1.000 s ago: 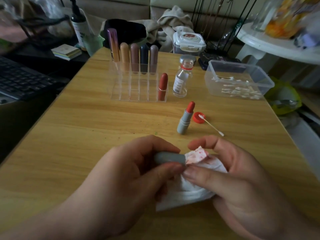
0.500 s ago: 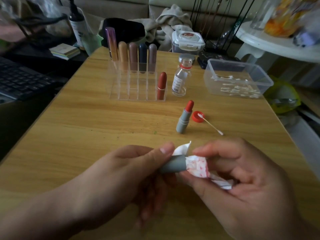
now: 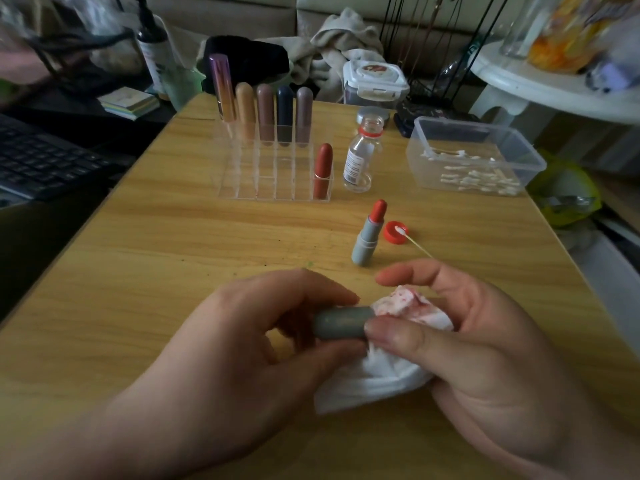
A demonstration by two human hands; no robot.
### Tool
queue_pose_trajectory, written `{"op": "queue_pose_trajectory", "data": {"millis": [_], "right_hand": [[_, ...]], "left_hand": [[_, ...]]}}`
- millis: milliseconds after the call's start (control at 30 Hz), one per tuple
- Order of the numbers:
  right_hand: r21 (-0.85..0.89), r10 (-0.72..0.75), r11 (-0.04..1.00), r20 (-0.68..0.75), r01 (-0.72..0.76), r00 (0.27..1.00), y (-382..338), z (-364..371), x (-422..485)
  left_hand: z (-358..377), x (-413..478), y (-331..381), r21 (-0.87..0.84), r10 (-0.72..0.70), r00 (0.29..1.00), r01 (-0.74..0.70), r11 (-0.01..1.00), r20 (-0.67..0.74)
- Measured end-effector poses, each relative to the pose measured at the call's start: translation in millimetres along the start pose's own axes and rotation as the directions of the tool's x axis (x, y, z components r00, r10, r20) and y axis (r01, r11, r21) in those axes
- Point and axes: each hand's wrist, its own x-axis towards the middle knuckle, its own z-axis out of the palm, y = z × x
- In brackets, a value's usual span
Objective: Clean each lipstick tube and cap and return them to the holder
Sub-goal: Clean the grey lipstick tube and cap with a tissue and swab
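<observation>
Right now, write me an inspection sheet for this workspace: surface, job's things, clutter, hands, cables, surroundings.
Surface: wooden table, a few dark specks near its middle.
Job's things: grey cap lying sideways in the grip; stained tissue at its end; uncapped lipstick standing; clear holder with five tubes in the back row, red lipstick front right.
Clutter: glass bottle, red bottle cap, cotton swab resting on it, swab tub.
Hands: left hand grips the grey cap; right hand holds the stained tissue against it.
Cables: thin dark cords behind the table.
Surroundings: keyboard left, white round table right.
</observation>
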Motion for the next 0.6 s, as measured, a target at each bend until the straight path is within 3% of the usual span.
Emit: {"op": "queue_pose_trajectory", "data": {"millis": [33,100,167,267,367,433,533,600], "right_hand": [[-0.102,-0.048,0.994,-0.018,0.046,0.999,-3.1,2.0,-1.4],[-0.225,-0.148,0.966,-0.075,0.128,0.986,-6.5,6.7,-4.8],[-0.251,-0.226,0.948,-0.094,0.196,0.97,-6.6,14.5,-8.8],[-0.308,-0.229,0.933,-0.12,0.183,0.966,-3.4,19.2,-10.6],[-0.235,-0.029,0.972,-0.151,-0.007,0.988,-0.4,14.1,-3.5],[0.015,0.139,0.99,-0.14,-0.138,0.98,2.3,10.3,1.8],[0.314,0.312,0.907,-0.058,-0.279,0.948,1.8,2.8,2.7],[0.359,0.33,0.885,-0.037,-0.296,0.943,-2.2,2.0,2.3]], "left_hand": [[-1.2,1.8,1.8,-0.148,-0.142,0.988,0.15,0.978,0.059],[-3.9,7.7,3.8,-0.419,-0.322,0.91,0.408,0.812,0.262],[-3.5,12.0,3.6,-0.476,-0.369,0.861,0.502,0.722,0.349],[1.9,11.5,5.2,-0.499,-0.424,0.86,0.509,0.701,0.283],[6.4,6.9,5.9,-0.355,-0.375,0.921,0.386,0.851,0.103],[5.2,4.3,3.4,-0.135,-0.2,0.98,0.199,0.97,0.007],[-1.9,7.9,2.2,0.141,0.178,0.976,-0.196,0.971,0.127],[-9.2,12.5,0.9,0.172,0.27,0.942,-0.305,0.937,0.197]]}}
